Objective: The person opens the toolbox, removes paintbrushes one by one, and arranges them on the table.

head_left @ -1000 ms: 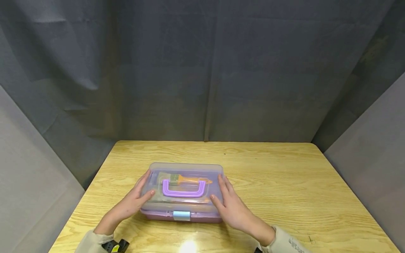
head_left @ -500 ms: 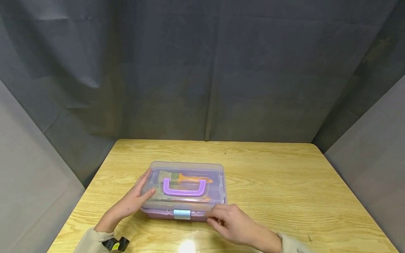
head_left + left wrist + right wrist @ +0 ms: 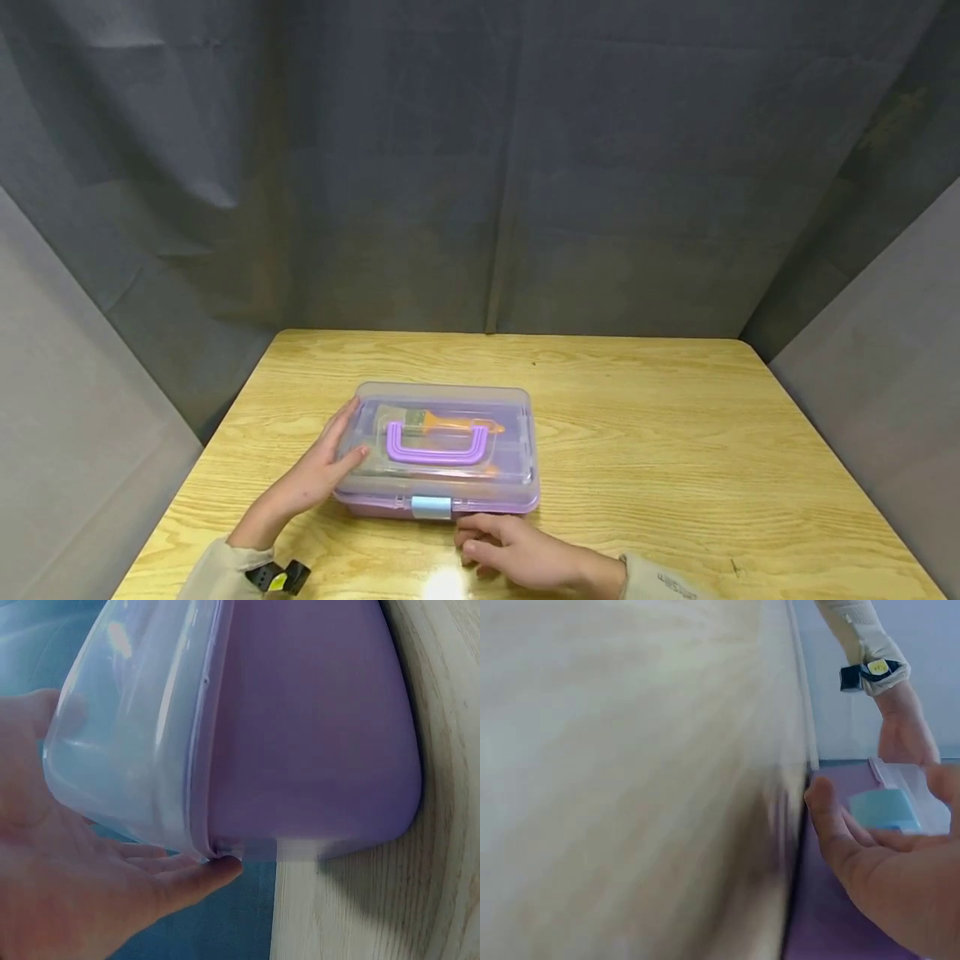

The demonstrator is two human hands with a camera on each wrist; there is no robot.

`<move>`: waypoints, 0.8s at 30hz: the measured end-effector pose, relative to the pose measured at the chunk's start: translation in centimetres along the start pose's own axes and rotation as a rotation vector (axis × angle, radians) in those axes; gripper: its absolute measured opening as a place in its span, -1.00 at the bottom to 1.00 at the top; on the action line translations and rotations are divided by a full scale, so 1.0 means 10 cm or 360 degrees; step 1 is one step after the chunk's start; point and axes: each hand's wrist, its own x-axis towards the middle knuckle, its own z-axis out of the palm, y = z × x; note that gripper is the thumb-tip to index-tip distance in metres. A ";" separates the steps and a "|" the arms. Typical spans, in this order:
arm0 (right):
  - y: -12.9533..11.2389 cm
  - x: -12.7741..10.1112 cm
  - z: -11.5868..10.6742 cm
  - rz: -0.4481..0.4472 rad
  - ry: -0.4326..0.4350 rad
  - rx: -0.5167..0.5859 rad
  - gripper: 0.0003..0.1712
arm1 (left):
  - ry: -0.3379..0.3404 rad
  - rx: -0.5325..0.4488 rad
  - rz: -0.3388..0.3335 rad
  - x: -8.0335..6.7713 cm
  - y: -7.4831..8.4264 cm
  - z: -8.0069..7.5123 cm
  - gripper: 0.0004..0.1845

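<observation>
Rectangular purple plastic box (image 3: 442,480) under translucent lid (image 3: 519,454) — on pale wood-grain desk (image 3: 660,450), left of centre, nearer left edge than right. Light-blue latch (image 3: 431,507) at front, orange-handled flat brush (image 3: 450,424) visible through lid. Left hand (image 3: 317,472) against box's left end, fingers extended, thumb on lid. Right hand (image 3: 528,553) just before box front, beside latch — fingers loosely bent, apart from thumb, holding nothing.

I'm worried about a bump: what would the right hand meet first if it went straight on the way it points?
Probably the purple box, near its blue latch: in the head view, the right hand points leftward, slightly toward the box's front. Depth is unclear, so it might slip past.
</observation>
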 end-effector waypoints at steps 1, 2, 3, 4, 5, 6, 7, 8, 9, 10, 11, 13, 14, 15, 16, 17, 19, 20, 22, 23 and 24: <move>0.01 0.02 0.02 0.0039 0.0005 0.0107 -0.43 | 0.0002 0.0006 0.0003 0.00 0.01 0.00 -0.23; 0.03 0.04 0.04 0.0068 0.0017 0.0192 -0.41 | 0.0004 0.0015 0.0004 0.00 0.02 0.00 -0.23; 0.04 0.05 0.05 0.0095 0.0030 0.0275 -0.40 | 0.0006 0.0023 0.0005 0.01 0.02 0.00 -0.23; 0.05 0.07 0.07 0.0118 0.0042 0.0351 -0.39 | 0.0006 0.0028 0.0000 0.01 0.03 0.00 -0.24; 0.06 0.09 0.09 0.0140 0.0060 0.0425 -0.38 | 0.0007 0.0030 -0.0002 0.01 0.04 0.00 -0.24; 0.07 0.11 0.11 0.0160 0.0080 0.0502 -0.37 | 0.0008 0.0032 -0.0005 0.01 0.05 0.00 -0.24; 0.08 0.13 0.13 0.0174 0.0103 0.0582 -0.36 | 0.0009 0.0035 -0.0007 0.00 0.05 0.00 -0.24; 0.08 0.14 0.15 0.0182 0.0125 0.0646 -0.36 | 0.0011 0.0038 -0.0010 0.00 0.05 0.00 -0.24; 0.09 0.16 0.17 0.0196 0.0155 0.0707 -0.35 | 0.0013 0.0039 -0.0009 0.01 0.06 0.00 -0.24; 0.09 0.17 0.19 0.0207 0.0185 0.0768 -0.34 | 0.0015 0.0039 -0.0009 0.00 0.06 0.00 -0.24; 0.09 0.19 0.21 0.0222 0.0220 0.0833 -0.32 | 0.0017 0.0039 -0.0005 0.00 0.06 0.01 -0.24; 0.10 0.21 0.25 0.0248 0.0282 0.0953 -0.28 | 0.0019 0.0037 -0.0002 0.00 0.05 0.01 -0.24; 0.09 0.22 0.27 0.0263 0.0312 0.1010 -0.25 | 0.0018 0.0034 0.0001 0.00 0.05 0.01 -0.24; 0.09 0.23 0.28 0.0282 0.0339 0.1069 -0.23 | 0.0018 0.0033 0.0004 0.00 0.05 0.01 -0.24; 0.09 0.24 0.29 0.0298 0.0365 0.1128 -0.22 | 0.0018 0.0030 0.0007 0.00 0.06 0.01 -0.24; 0.09 0.25 0.30 0.0311 0.0392 0.1181 -0.21 | 0.0017 0.0031 0.0007 0.00 0.06 0.01 -0.23; 0.08 0.26 0.32 0.0328 0.0434 0.1258 -0.22 | 0.0016 0.0031 0.0008 0.00 0.06 0.01 -0.23; 0.08 0.27 0.32 0.0333 0.0452 0.1282 -0.23 | 0.0016 0.0032 0.0008 0.00 0.07 0.01 -0.23; 0.08 0.28 0.33 0.0347 0.0485 0.1298 -0.25 | 0.0015 0.0038 0.0008 -0.01 0.07 0.01 -0.23; 0.08 0.29 0.34 0.0350 0.0499 0.1293 -0.26 | 0.0014 0.0043 0.0008 -0.01 0.07 0.01 -0.23; 0.09 0.30 0.34 0.0357 0.0513 0.1287 -0.27 | 0.0010 0.0046 0.0014 -0.01 0.07 0.00 -0.23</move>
